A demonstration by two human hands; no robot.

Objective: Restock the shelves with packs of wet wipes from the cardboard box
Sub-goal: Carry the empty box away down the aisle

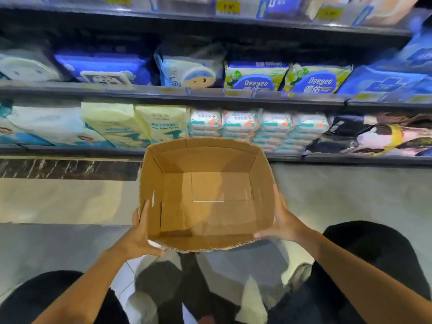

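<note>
Hands clasped the empty brown cardboard box [205, 195] centred between them, my left hand [140, 235] and right hand [284, 222] gripping opposite side walls, equally near.

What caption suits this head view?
Both hands, left and right, hold an empty cardboard box before shelves of stacked wet wipes packs.

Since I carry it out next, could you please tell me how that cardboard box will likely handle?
Probably light: the cardboard box looks empty. Likely a bit floppy, since its open top has no flaps bracing it. The left hand and right hand grip opposite walls.
</note>
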